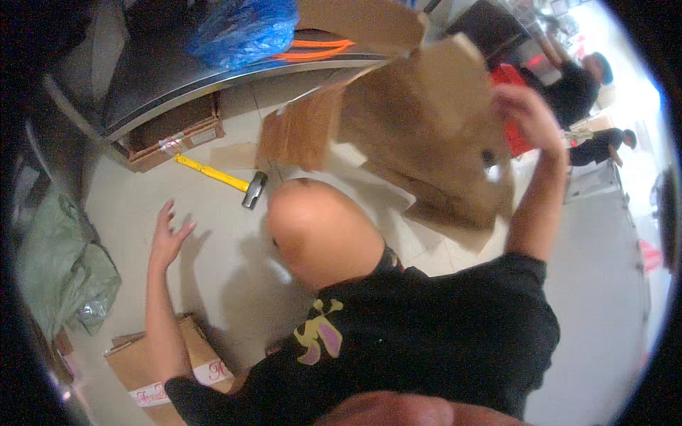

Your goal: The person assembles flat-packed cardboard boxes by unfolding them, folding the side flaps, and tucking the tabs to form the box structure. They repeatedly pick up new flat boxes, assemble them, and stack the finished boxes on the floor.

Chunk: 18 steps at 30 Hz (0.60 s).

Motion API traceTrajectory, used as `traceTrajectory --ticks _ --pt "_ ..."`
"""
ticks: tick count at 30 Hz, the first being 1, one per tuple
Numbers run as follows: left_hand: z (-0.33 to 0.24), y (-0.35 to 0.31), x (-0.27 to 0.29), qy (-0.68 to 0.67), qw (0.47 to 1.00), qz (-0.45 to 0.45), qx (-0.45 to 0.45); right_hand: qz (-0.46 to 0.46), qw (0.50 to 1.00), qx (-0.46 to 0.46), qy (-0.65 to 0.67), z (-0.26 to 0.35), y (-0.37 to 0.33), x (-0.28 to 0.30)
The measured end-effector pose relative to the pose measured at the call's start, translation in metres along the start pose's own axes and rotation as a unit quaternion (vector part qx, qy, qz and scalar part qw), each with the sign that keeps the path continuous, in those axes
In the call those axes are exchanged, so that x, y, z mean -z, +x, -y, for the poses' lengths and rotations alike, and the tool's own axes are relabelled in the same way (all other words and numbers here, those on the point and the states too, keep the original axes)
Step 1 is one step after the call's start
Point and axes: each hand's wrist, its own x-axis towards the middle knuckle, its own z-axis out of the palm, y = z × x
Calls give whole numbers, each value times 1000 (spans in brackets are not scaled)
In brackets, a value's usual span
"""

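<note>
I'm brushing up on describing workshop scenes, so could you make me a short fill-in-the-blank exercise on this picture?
1. The hammer on the floor has a ____ handle.
2. The hand nearer the hammer is the person's ____ one.
3. The right hand is near a large box made of ____.
4. The plastic bag beside the orange strips is ____.

Missing words: yellow; left; cardboard; blue.

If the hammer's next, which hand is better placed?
Probably the left hand: it looks empty, fingers spread, close to the yellow-handled hammer. The right hand is farther off, at the large cardboard box.
</note>
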Motion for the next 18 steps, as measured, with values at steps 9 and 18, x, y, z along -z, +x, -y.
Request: traceTrajectory --ticks 9,18 --pt "-28 54 -93 -598 791 -94 -86 -146 957 188 165 143 167 43" --pt "-2 -118 137 -447 766 -461 5 44 868 310 386 345 329 -75"
